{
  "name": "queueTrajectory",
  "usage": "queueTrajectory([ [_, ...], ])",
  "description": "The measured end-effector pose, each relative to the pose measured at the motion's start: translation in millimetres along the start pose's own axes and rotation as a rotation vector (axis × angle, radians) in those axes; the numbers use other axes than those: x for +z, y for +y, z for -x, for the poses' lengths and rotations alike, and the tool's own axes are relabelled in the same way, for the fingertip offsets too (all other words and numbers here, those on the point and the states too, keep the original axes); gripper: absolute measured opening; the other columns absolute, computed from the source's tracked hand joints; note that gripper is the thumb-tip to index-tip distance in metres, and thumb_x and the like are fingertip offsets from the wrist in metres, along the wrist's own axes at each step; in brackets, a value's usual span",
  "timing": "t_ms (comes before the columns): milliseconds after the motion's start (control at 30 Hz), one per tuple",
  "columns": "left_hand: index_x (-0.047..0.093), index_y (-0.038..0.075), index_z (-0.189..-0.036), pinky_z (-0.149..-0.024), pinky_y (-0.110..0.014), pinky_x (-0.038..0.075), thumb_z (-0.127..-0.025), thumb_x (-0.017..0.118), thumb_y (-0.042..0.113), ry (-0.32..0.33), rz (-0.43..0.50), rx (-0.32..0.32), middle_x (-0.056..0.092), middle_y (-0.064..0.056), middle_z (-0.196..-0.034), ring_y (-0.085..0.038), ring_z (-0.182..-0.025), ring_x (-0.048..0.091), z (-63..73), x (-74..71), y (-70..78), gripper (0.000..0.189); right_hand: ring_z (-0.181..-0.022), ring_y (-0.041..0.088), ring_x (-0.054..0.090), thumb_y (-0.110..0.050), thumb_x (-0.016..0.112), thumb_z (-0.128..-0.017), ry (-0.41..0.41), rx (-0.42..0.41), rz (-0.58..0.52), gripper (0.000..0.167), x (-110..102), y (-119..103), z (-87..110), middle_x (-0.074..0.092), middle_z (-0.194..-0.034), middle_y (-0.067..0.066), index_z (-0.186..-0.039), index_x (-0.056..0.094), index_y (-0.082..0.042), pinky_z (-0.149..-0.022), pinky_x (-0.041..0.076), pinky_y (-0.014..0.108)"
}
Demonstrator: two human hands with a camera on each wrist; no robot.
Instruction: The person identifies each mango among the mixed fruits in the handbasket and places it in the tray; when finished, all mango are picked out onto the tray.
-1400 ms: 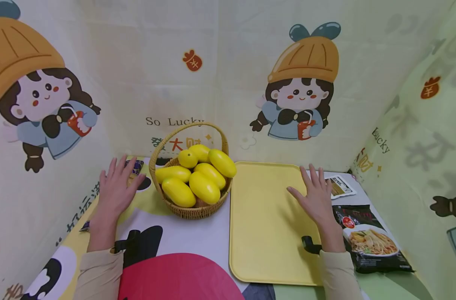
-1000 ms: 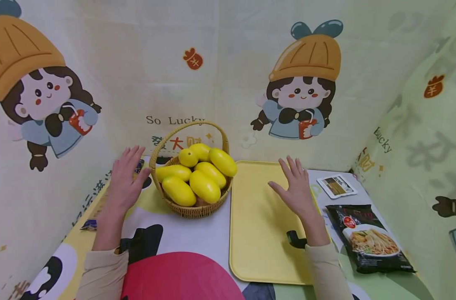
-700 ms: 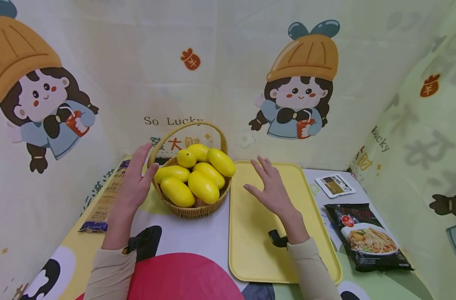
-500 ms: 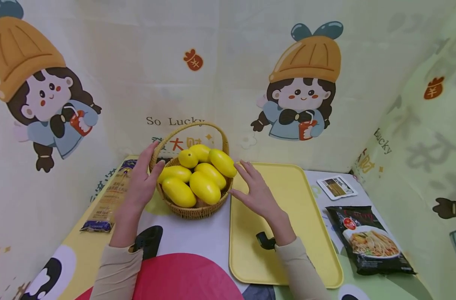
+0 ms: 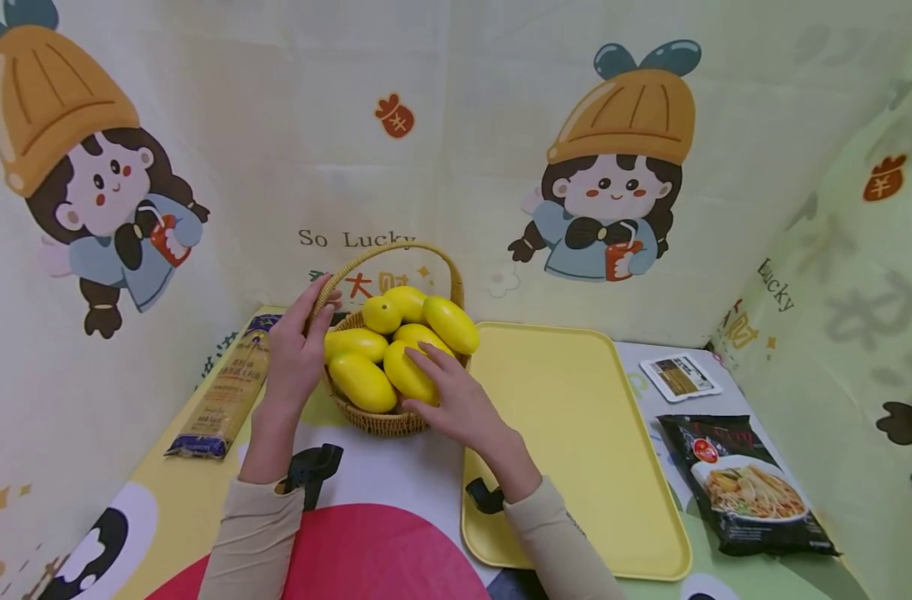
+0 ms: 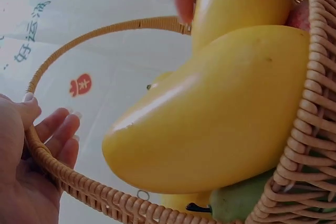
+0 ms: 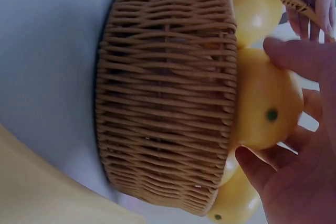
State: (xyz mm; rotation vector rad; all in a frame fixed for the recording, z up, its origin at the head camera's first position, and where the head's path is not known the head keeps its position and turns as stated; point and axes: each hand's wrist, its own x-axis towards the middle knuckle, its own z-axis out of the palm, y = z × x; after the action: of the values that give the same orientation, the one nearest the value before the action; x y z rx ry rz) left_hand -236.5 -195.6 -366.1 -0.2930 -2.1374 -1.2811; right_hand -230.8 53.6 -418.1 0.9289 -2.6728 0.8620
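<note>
A wicker basket (image 5: 384, 423) heaped with several yellow mangoes stands left of the yellow tray. My left hand (image 5: 297, 354) holds the left side of its arched handle (image 6: 100, 195), fingers curled round the wicker in the left wrist view. Over the basket's front right, my right hand (image 5: 459, 400) grips a mango (image 7: 268, 100), its thumb on one side and fingers around the other. That mango still sits among the others. Another large mango (image 6: 210, 119) leans above a green fruit with a dark stem (image 6: 244, 199), seen low in the basket.
The yellow tray (image 5: 576, 450) lies under my right forearm. Farther right are a black noodle packet (image 5: 749, 483) and a small white packet (image 5: 681, 377). A long pasta bag (image 5: 227, 392) lies at the left. Printed cloth walls enclose the table behind and at both sides.
Both hands have moved inward to the basket. My left hand has taken hold of the handle; my right hand has crossed left from over the tray and closed round a mango.
</note>
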Motion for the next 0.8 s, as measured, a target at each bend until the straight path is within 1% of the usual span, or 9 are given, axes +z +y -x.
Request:
queueTrajectory([
  [100,0.049,0.029,-0.147,-0.092,-0.004,0.046,-0.104,0.050,0.021,0.013,0.023,-0.005,0.070,-0.005,-0.126,0.000,-0.108,0.066,-1.3,0.8,0.1,0.043,-0.140,0.023,0.044,-0.040,0.072,-0.090,0.024,-0.001,-0.008,0.068,4,0,-0.3,0.042,-0.155,0.004,-0.150,0.044,-0.026,-0.112,0.045,0.044],
  [167,0.052,0.025,-0.145,-0.091,-0.004,0.047,-0.104,0.052,0.021,0.019,0.041,-0.008,0.071,-0.007,-0.124,0.009,-0.104,0.064,-2.8,0.8,1.0,0.042,-0.137,0.025,0.046,-0.035,0.073,-0.090,0.045,-0.014,-0.011,0.064,5,0,-0.7,0.046,-0.151,0.006,-0.148,0.047,-0.023,-0.111,0.046,0.044],
  [233,0.054,0.021,-0.144,-0.091,-0.005,0.047,-0.103,0.052,0.020,0.022,0.057,-0.011,0.071,-0.009,-0.123,0.013,-0.100,0.062,-4.2,0.5,2.1,0.041,-0.134,0.026,0.048,-0.030,0.073,-0.089,0.071,-0.036,-0.014,0.061,5,0,-1.2,0.049,-0.148,0.007,-0.145,0.051,-0.020,-0.110,0.047,0.043],
  [333,0.056,0.017,-0.142,-0.087,-0.005,0.049,-0.103,0.054,0.020,0.019,0.075,-0.027,0.071,-0.012,-0.121,0.012,-0.094,0.063,-5.8,-1.1,4.3,0.039,-0.129,0.025,0.051,-0.026,0.073,-0.088,0.107,-0.061,-0.015,0.057,4,1,-1.3,0.052,-0.144,0.006,-0.141,0.055,-0.019,-0.106,0.050,0.041],
  [500,0.057,0.020,-0.141,-0.085,-0.005,0.049,-0.102,0.055,0.021,-0.002,0.076,-0.060,0.072,-0.012,-0.119,0.009,-0.093,0.065,-5.7,-4.3,8.0,0.039,-0.127,0.023,0.052,-0.021,0.072,-0.086,0.153,-0.082,-0.048,0.055,-5,2,0.3,0.054,-0.142,0.004,-0.138,0.057,-0.019,-0.103,0.052,0.040],
  [633,0.058,0.016,-0.140,-0.086,-0.005,0.049,-0.101,0.057,0.022,0.005,0.061,-0.077,0.073,-0.012,-0.117,0.010,-0.091,0.065,-5.1,-5.7,10.7,0.040,-0.130,0.023,0.051,-0.019,0.073,-0.086,0.196,-0.046,-0.088,0.056,-20,7,3.0,0.052,-0.144,0.002,-0.140,0.057,-0.021,-0.104,0.052,0.040],
  [800,0.058,0.012,-0.140,-0.086,-0.006,0.050,-0.101,0.058,0.023,0.012,0.055,-0.101,0.073,-0.014,-0.115,0.009,-0.089,0.065,-5.8,-6.2,10.2,0.041,-0.133,0.027,0.050,-0.015,0.074,-0.086,0.287,0.007,-0.139,0.058,-42,19,8.2,0.050,-0.148,0.004,-0.141,0.056,-0.021,-0.103,0.053,0.043],
])
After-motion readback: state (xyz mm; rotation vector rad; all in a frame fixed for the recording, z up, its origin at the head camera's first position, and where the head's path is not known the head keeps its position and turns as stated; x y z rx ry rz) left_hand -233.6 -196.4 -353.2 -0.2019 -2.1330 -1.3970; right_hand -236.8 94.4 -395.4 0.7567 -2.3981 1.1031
